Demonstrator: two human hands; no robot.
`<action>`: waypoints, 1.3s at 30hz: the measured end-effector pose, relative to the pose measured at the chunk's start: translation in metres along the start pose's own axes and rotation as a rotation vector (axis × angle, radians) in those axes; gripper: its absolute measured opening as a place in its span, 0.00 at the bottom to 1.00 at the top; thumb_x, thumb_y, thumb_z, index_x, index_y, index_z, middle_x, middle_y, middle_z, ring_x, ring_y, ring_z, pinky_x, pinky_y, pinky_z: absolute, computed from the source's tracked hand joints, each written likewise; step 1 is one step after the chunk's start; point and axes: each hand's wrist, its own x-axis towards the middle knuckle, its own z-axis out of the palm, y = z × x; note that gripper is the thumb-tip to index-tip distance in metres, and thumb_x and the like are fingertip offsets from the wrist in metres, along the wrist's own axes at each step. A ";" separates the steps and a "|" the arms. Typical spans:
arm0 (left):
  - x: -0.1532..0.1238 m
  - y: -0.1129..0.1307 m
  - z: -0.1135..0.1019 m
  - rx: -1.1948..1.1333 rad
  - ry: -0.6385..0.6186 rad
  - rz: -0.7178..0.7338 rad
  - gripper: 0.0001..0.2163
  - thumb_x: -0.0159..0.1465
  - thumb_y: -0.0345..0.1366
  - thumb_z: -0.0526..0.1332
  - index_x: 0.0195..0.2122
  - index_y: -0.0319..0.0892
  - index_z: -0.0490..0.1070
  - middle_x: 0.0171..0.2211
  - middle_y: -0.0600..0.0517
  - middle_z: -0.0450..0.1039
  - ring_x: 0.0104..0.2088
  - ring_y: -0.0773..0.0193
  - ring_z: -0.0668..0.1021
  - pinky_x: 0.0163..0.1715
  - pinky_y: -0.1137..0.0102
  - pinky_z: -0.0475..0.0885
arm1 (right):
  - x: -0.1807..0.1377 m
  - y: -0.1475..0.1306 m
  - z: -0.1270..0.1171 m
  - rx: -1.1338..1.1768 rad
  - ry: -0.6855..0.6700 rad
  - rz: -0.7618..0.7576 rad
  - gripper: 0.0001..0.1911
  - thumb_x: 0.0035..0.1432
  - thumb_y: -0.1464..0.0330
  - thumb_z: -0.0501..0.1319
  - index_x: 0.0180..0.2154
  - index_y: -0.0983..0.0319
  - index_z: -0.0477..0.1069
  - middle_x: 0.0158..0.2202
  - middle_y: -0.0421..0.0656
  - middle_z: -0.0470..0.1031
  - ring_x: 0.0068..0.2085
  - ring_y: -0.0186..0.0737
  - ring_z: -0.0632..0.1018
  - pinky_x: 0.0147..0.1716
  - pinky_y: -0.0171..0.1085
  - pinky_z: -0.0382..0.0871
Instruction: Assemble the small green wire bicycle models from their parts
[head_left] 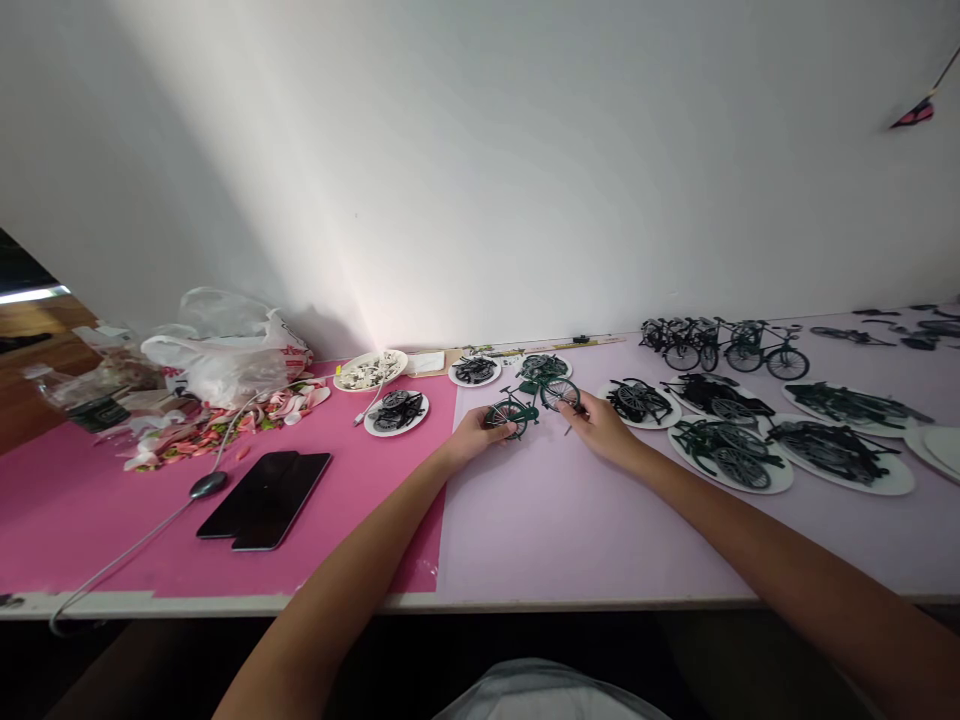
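Between my two hands a dark green toy bicycle point(521, 402) is held up above the pale lilac part of the table. My left hand point(478, 440) grips it at one wheel, thumb laid across the spokes. The other wheel is pinched by my right hand point(595, 425), and a thin dark piece pokes out below those fingers. Just behind the bicycle is a white plate of dark green parts point(546, 366), partly covered by it. To the right of my right hand, a plate of black parts point(637, 402) lies close by.
Several assembled toy bicycles point(724, 345) stand at the back right, behind more plates of parts point(731, 455). On the pink side lie two dark phone-like slabs point(266, 500), a cable with a black puck point(208, 485), pink petal-like pieces point(240, 425) and a plastic bag point(232, 350).
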 end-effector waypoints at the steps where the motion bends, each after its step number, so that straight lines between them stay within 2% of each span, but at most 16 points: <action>1: 0.000 0.000 0.000 -0.001 0.001 0.001 0.28 0.51 0.54 0.76 0.42 0.34 0.79 0.37 0.44 0.78 0.34 0.62 0.75 0.37 0.67 0.72 | 0.000 0.000 0.000 0.001 -0.001 0.001 0.23 0.65 0.46 0.56 0.35 0.60 0.71 0.27 0.41 0.74 0.29 0.41 0.71 0.29 0.36 0.62; 13: -0.001 0.004 0.001 0.043 -0.005 0.004 0.26 0.53 0.53 0.75 0.43 0.35 0.78 0.31 0.48 0.76 0.32 0.62 0.74 0.34 0.69 0.69 | 0.000 -0.003 -0.001 -0.003 -0.037 0.008 0.24 0.64 0.46 0.56 0.35 0.60 0.71 0.27 0.41 0.74 0.29 0.41 0.71 0.28 0.36 0.62; 22: -0.004 0.008 0.002 0.061 0.004 -0.021 0.27 0.52 0.54 0.74 0.41 0.35 0.78 0.31 0.48 0.75 0.32 0.63 0.73 0.35 0.68 0.69 | -0.001 -0.004 -0.002 0.004 -0.071 0.026 0.24 0.64 0.47 0.56 0.39 0.61 0.72 0.29 0.42 0.75 0.30 0.42 0.73 0.30 0.36 0.62; 30: -0.003 0.006 0.002 0.074 0.007 -0.019 0.26 0.53 0.52 0.74 0.41 0.35 0.78 0.30 0.49 0.75 0.31 0.63 0.73 0.33 0.69 0.69 | -0.001 -0.004 -0.002 -0.014 -0.055 0.023 0.25 0.65 0.45 0.55 0.35 0.59 0.71 0.27 0.41 0.74 0.29 0.42 0.72 0.29 0.37 0.62; 35: -0.002 0.003 0.001 0.059 -0.006 -0.009 0.25 0.53 0.53 0.74 0.41 0.35 0.78 0.30 0.49 0.75 0.31 0.63 0.73 0.33 0.69 0.69 | -0.001 -0.002 -0.002 0.011 -0.033 0.008 0.26 0.66 0.45 0.53 0.40 0.60 0.74 0.29 0.43 0.77 0.35 0.46 0.75 0.34 0.39 0.66; 39: -0.001 0.001 0.000 0.041 -0.024 -0.001 0.26 0.53 0.52 0.75 0.43 0.34 0.78 0.33 0.47 0.77 0.31 0.64 0.74 0.33 0.70 0.69 | 0.000 -0.003 -0.002 0.038 -0.008 -0.008 0.28 0.67 0.45 0.52 0.38 0.60 0.75 0.29 0.45 0.78 0.38 0.49 0.77 0.36 0.40 0.69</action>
